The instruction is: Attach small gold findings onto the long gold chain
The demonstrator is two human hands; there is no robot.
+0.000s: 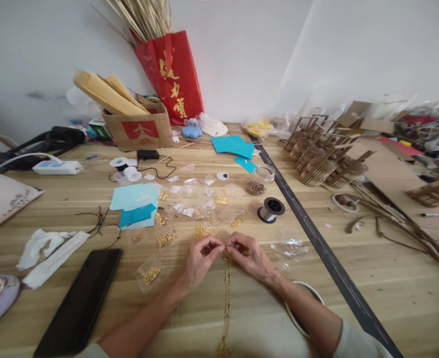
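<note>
Head view: light wood-grain table vs. pale wall. L hand & R hand nearly together, thumb/index tips pinched at top of thin gold-coloured chain, which hangs btwn wrists.

A pale, plain wall rises beyond the fingers, with a faint diagonal edge of lighter tone up and to their right. Beneath and all around the fingers spreads a light wooden tabletop with streaky grain, softly lit, its far side near the wall.
</note>
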